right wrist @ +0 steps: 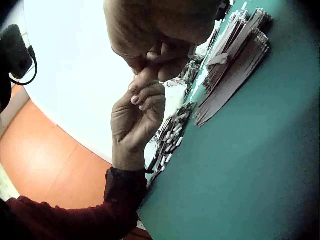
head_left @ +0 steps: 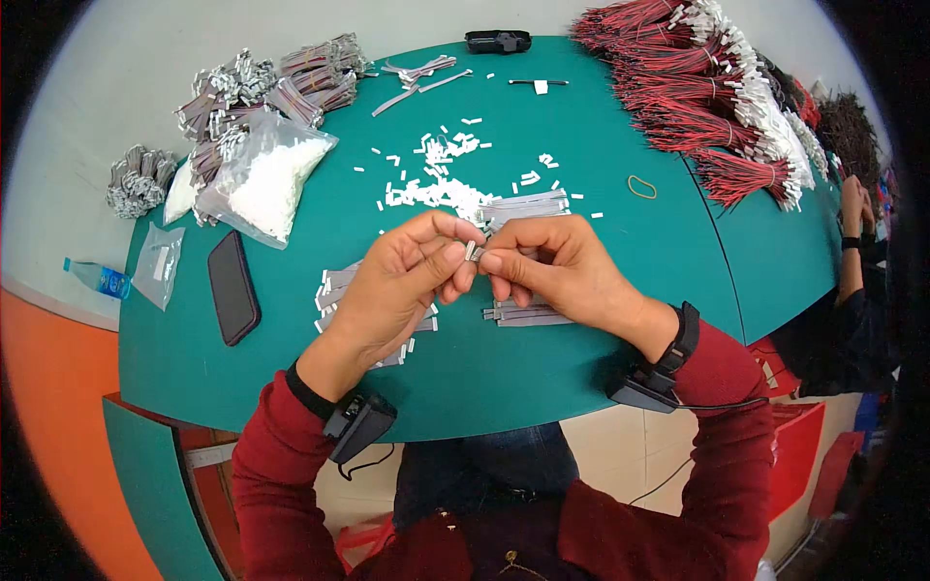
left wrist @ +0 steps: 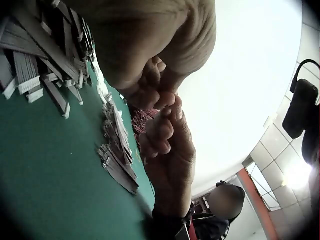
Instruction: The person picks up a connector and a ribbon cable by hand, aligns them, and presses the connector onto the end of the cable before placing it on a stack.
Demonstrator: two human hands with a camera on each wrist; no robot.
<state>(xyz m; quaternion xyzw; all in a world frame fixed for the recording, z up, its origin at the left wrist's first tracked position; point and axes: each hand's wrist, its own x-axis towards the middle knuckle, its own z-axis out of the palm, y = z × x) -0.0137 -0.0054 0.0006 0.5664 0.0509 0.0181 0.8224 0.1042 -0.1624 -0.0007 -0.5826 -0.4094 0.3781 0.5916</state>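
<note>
Above the green table, my two hands meet at the fingertips in the head view. Thumb and finger of the left hand [head_left: 387,281] pinch a small white connector housing [head_left: 471,250]. From the other side, the right hand [head_left: 567,261] pinches the end of a grey ribbon cable at that housing; the fingers hide most of the cable. Below the left hand lies a pile of grey ribbon cables with white ends [head_left: 334,286]. Bundles of flat ribbon cables [head_left: 528,317] lie under the right hand. Both wrist views show the left fingertips [right wrist: 135,86] touching the right ones [left wrist: 178,114].
Loose white housings [head_left: 441,194] are scattered ahead of the hands. A plastic bag of white pieces [head_left: 276,179], a phone [head_left: 233,289] and a bottle [head_left: 97,278] are at left. Red-black wire bundles [head_left: 678,87] fill the back right. Another person's arm [head_left: 852,242] rests at far right.
</note>
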